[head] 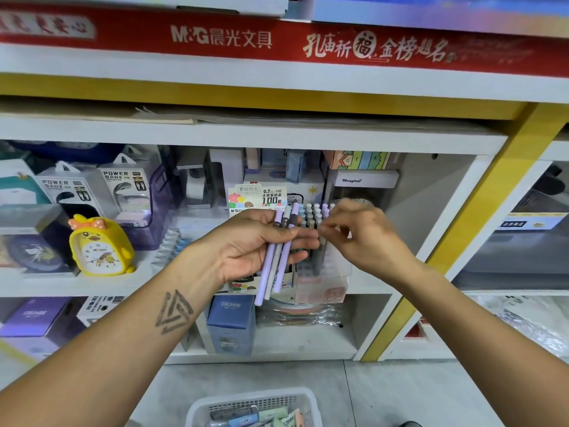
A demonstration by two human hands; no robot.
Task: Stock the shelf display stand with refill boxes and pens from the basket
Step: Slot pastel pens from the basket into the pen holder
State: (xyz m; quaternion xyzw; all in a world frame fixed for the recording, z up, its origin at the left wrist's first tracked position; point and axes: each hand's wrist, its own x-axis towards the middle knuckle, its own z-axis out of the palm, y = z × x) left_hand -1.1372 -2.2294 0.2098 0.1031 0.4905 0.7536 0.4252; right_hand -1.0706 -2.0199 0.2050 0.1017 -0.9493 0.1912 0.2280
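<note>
Three pens [278, 257] lie in the left hand [246, 245], two purple and one grey; its thumb and fingers are curled round them, so that grip is closed on the pens, with their long ends sticking out below the palm. Just to the right of them stands the clear pen stand [320, 266], packed with upright pens [314, 215] whose caps show in rows. The right hand [363, 235] is over those caps with its fingertips pinched together; the picture is blurred there, so I cannot tell if it holds a pen or nothing.

What could go wrong: the three pens are held only near their tops, so a loose thumb could let one slide out and drop to the floor; the stand looks nearly full, so pushing one more in could tip its neighbours or knock the stand off the shelf edge [92, 285], which it sits close to.

Room to move: left of the stand there is a refill box [261, 197] with a tall card, close behind the left hand; above the stand the next shelf board [246, 134] hangs low, so pens must go in from the front and a bit down; right of the stand the shelf wall [462, 211] is well apart, so that side is free. Far below the stand, the white basket [197, 408] with small boxes sits on the floor.
</note>
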